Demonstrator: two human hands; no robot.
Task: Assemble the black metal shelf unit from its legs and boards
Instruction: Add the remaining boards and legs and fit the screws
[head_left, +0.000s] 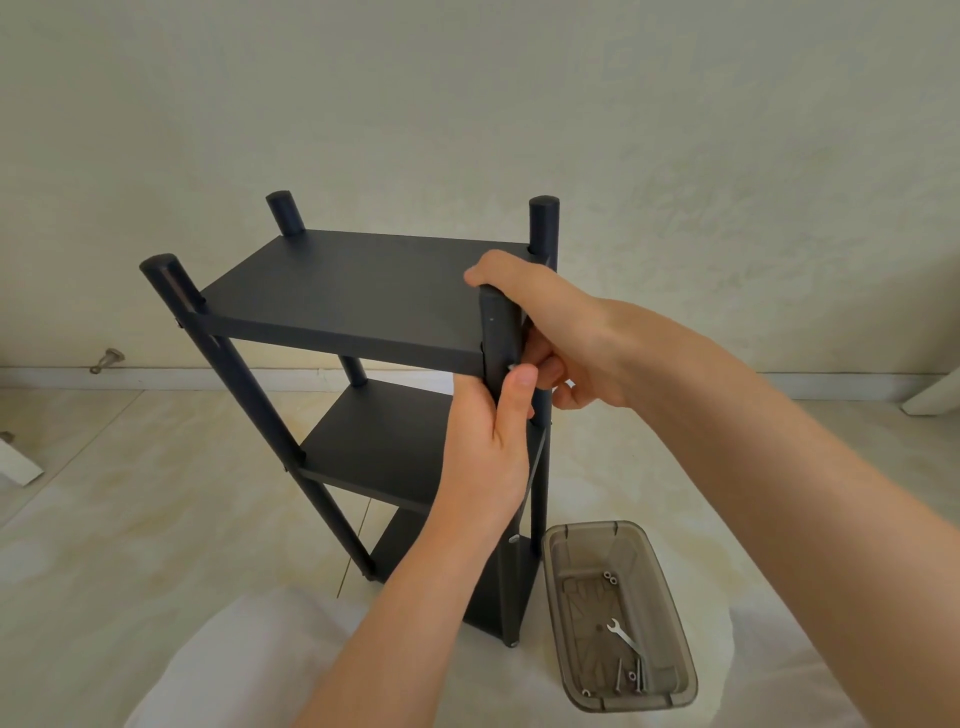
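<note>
Now bolting leg (500, 332) to top board (353, 291).
Right hand (561, 322) grips leg, left hand (483, 447) pinches it by bolt (511, 367); wrench (623, 636) likely next.

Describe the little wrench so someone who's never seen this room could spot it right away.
Find the black shelf unit standing on the floor; a smoky translucent tray sits right of its base. Inside, near the tray's middle, lies the wrench: the only flat silver piece with a forked open end, unlike the thin bolts and round nuts around it.
</note>
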